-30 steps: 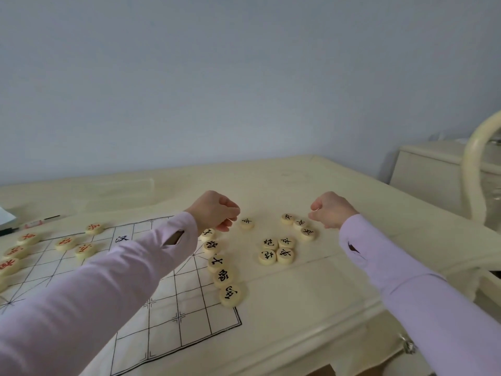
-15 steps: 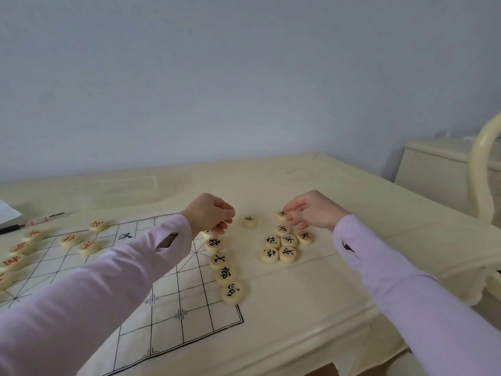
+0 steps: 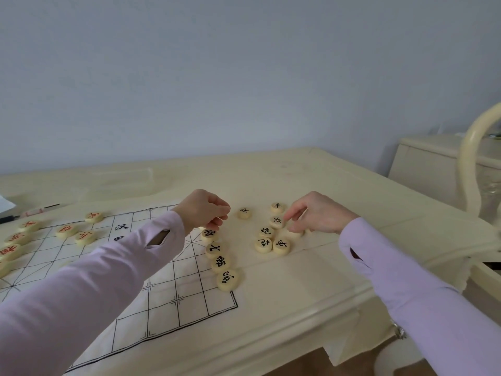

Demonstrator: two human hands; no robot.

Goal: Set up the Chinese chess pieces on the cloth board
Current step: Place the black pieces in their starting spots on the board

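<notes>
A home room: cream table [image 3: 311,169], matching cabinet [image 3: 423,164], curved chair back [image 3: 469,158]

Head view, close, angled down, perhaps rightward

The cloth board [image 3: 162,291] is off-white, ruled with a thin black grid, small black cross marks at some crossings and black characters near its middle. The pieces with black characters [image 3: 227,279] are pale cream discs, the same tone as the loose group [image 3: 281,245] on the cream table [image 3: 311,280]. The pieces with red characters [image 3: 85,237] are the same cream, their marks orange-red. Both sleeves [image 3: 423,297] are pale lilac, plain, without any pattern. The wall [image 3: 244,77] is a flat grey-blue. The chair back [image 3: 469,164] and the cabinet [image 3: 428,164] are cream like the table.
</notes>
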